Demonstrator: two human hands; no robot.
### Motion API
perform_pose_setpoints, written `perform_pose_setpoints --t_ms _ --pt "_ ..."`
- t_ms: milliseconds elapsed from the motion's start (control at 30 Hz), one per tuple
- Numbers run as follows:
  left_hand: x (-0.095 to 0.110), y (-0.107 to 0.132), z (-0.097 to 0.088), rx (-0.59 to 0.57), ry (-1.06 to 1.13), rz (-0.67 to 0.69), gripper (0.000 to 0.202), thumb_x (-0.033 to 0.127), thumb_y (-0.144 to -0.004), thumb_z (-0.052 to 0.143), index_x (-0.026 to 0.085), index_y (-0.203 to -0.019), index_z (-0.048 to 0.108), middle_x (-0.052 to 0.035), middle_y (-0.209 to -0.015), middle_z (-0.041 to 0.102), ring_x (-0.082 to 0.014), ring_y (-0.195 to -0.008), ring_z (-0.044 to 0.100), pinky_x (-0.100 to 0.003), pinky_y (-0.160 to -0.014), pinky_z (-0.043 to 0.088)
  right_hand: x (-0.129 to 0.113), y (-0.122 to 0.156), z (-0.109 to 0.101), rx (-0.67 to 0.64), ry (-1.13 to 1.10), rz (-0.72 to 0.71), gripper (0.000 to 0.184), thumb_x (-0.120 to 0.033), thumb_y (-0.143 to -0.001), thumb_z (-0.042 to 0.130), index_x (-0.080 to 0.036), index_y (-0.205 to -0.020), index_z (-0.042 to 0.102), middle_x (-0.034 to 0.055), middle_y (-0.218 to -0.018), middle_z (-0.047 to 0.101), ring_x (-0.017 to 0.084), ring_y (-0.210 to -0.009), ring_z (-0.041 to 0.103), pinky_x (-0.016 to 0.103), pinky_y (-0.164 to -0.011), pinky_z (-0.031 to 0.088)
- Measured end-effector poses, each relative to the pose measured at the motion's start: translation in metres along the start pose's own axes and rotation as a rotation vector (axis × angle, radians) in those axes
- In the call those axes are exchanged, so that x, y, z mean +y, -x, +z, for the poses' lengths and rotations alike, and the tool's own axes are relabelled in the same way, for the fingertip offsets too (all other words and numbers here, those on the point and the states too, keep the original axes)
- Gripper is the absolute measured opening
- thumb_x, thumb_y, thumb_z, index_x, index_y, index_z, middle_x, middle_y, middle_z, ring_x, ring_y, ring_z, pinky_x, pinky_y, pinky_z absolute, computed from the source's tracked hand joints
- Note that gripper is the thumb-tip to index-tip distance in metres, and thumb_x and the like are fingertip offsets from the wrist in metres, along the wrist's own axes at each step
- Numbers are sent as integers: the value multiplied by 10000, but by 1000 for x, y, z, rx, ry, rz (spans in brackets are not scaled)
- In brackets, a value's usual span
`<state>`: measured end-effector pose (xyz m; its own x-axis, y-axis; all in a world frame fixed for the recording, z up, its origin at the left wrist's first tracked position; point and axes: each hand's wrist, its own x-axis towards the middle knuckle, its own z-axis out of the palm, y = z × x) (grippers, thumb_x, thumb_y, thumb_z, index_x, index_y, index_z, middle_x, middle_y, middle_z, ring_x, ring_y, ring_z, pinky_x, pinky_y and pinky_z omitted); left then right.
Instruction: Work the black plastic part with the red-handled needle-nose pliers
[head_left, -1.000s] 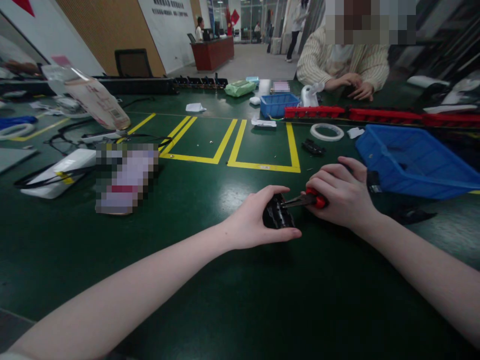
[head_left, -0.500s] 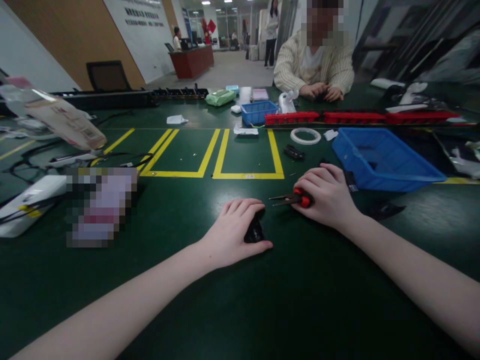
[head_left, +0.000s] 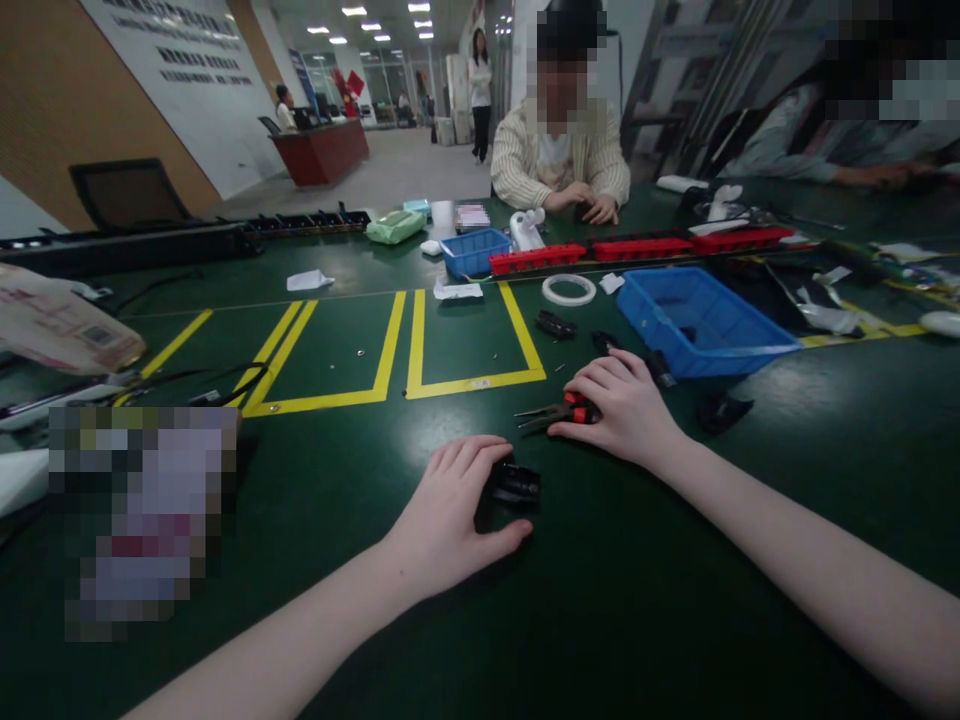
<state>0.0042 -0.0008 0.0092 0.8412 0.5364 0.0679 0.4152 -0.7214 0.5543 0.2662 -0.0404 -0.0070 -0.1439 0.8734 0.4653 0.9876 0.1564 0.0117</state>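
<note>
My left hand (head_left: 450, 520) rests on the green table with thumb and fingers spread around a small black plastic part (head_left: 519, 484). The fingertips lie by the part's far left edge, and the thumb is apart from it. My right hand (head_left: 626, 408) is closed over the red handles of needle-nose pliers (head_left: 551, 414), which lie low at the table. Their jaws point left and stand slightly apart. Beyond that hand are more black parts, one (head_left: 555, 324) near the tape roll and another (head_left: 724, 410) to the right.
A blue bin (head_left: 705, 345) stands right of my right hand. Farther back are a white tape roll (head_left: 568, 290), a smaller blue bin (head_left: 474, 262) and red strips (head_left: 645, 248). Yellow tape (head_left: 480, 384) marks the table. A person (head_left: 559, 160) sits opposite, hands on the table.
The view has turned right and tilted. My left thumb has moved away from the black part, which now shows more. The right hand with the pliers has come a little lower.
</note>
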Motion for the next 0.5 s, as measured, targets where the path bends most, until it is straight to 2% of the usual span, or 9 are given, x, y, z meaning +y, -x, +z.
perform_pose_setpoints --t_ms 200,333,400,500 --pt "-2 5 2 21 31 -2 418 277 -785 652 202 -1175 521 -76 -1246 519 -280 -1181 461 -481 -1007 384 -1 6 -5 -28 -43 77 459 -568 -825 545 -166 -1030 628 90 -1046 666 232 -1049 565 460 -1067 293" --pt "1 6 0 40 18 -34 315 239 -797 617 184 -1098 542 -85 -1217 518 -275 -1151 471 -477 -997 381 -8 25 -14 -50 -56 148 529 -502 -835 557 -148 -1228 554 134 -1245 602 270 -1186 506 498 -1052 323" --pt "2 6 0 42 3 -29 296 238 -795 612 183 -1078 546 -85 -1209 518 -277 -1144 472 -477 -990 381 -13 37 -20 -64 -58 188 542 -469 -846 547 -137 -1273 523 154 -1273 580 283 -1208 493 517 -1051 328" --pt "3 6 1 58 -31 -20 285 255 -786 614 185 -1054 548 -84 -1197 517 -281 -1133 475 -482 -984 380 -21 49 -28 -98 -73 216 543 -476 -834 554 -168 -1280 527 138 -1271 576 278 -1214 491 508 -1071 318"
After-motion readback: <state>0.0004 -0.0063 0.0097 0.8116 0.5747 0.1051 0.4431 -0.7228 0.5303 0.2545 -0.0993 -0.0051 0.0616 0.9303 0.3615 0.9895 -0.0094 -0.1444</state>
